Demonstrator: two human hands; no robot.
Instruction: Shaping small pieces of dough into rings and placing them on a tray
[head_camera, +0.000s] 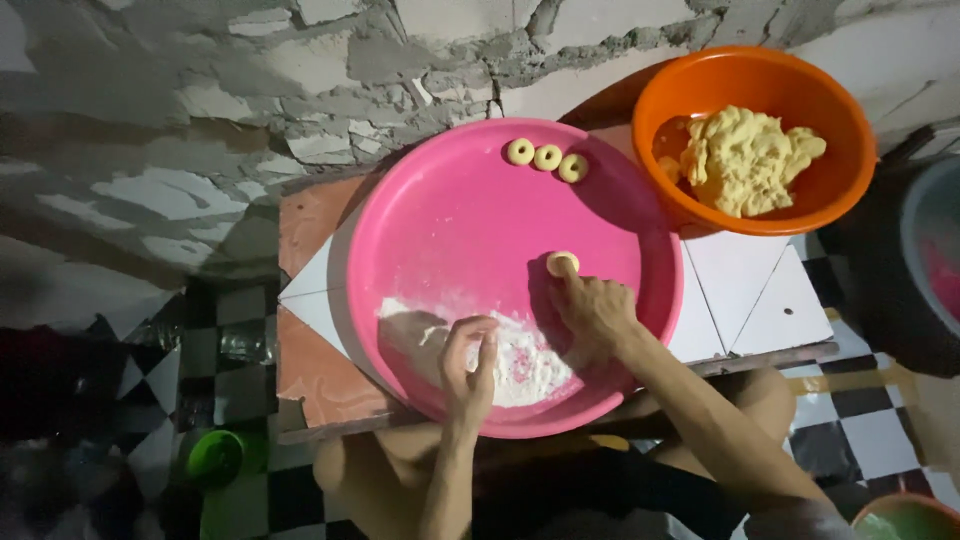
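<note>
A small round piece of pale yellow dough (562, 263) lies on the bare pink floor of a wide, shallow pink basin (440, 215), a little right of its middle. It is a flat disc, smooth on top, with the fingertips of the right hand (592, 310) pressed on its lower edge; the fingers are bent and held close together, pinching or pushing at the piece rather than wrapped around it.

The left hand (468, 365) is lower in the basin, over a heap of white flour (520, 365) that spreads across the near part of the floor. Its fingers are curled inward toward the thumb in a loose pinch; whether there is anything between them cannot be told from this view.

Three finished dough rings (546, 158), the same pale yellow, each with a small hole, sit in a short row touching one another near the far rim of the basin, well apart from the piece under the right hand.

An orange plastic bowl (700, 85) stands just beside the basin at upper right, its rim overlapping the basin's edge, and holds a rough, lumpy mass of yellow dough (745, 160).

Both vessels rest on a low desk (750, 290) faced with white and reddish tiles, set against a rough grey block wall (200, 100). A green plastic container (215, 458) stands on the black-and-white chequered floor (860, 420) at lower left.
</note>
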